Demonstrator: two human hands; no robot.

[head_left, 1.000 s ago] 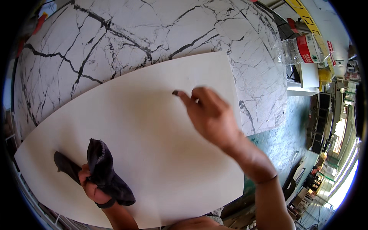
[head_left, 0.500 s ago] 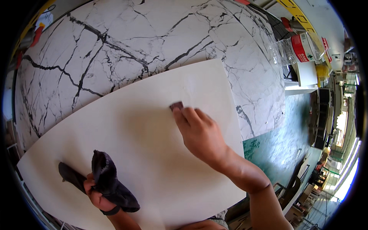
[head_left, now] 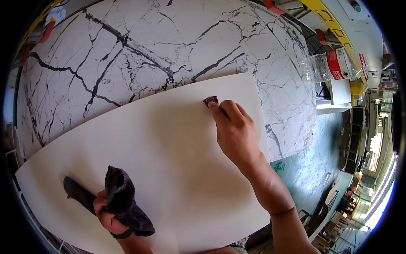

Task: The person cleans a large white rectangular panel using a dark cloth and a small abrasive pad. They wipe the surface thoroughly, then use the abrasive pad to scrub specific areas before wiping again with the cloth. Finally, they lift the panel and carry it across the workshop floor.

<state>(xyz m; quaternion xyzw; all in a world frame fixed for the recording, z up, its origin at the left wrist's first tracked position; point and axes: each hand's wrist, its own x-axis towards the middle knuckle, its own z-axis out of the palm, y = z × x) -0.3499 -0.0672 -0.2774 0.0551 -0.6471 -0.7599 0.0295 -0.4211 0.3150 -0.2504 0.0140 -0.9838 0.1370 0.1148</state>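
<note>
A broad white panel (head_left: pixel 169 161) with a curved far edge lies before me. My right hand (head_left: pixel 237 131) is over its right half, pinching a small dark reddish-brown pad (head_left: pixel 210 100) between thumb and fingers, against the panel's surface near the far right corner. At the lower left, my left hand (head_left: pixel 105 211) is closed around a bunched black cloth (head_left: pixel 119 192). One dark end of it (head_left: pixel 78 192) sticks out to the left of the fist, and another part covers some of the fingers.
Under the panel, a white tabletop with black marble veining (head_left: pixel 139 38) reaches to the far side. A clear plastic bottle with a red and white label (head_left: pixel 334 64) lies at the right. Beyond the table's right edge are green floor (head_left: pixel 313 148) and a yellow rail (head_left: pixel 327 19).
My right hand has slid the pad away from me and slightly right across the panel. The left hand and the black cloth have hardly moved.
</note>
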